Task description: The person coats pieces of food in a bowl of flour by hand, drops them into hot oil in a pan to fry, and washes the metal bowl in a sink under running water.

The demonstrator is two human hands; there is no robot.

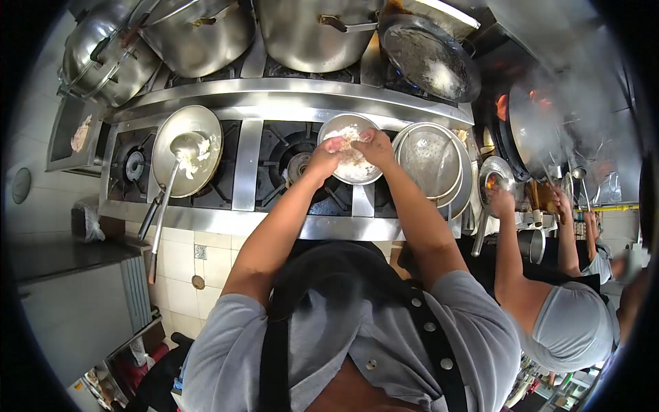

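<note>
A metal bowl [355, 178] sits at the stove's edge, holding a white, crumbly food [353, 159] that looks like rice or shredded pieces. My left hand [327, 159] reaches into it from the left, fingers bent together on some of that food. From the right, my right hand [376, 148] dips in too, its thumb and fingers closed on the same food close to the left hand. Exactly what lies between the fingertips is partly hidden. To the left, a frying pan [180, 123] holds a ladle [184, 145] and white chopped pieces [204, 152].
Stacked strainers [430, 161] stand right of the bowl. Large pots [312, 41] and a dark wok [425, 58] line the back burners. At right, a co-worker's hand [502, 199] is near a perforated skimmer [495, 170], beside a steaming wok [532, 130] with flames.
</note>
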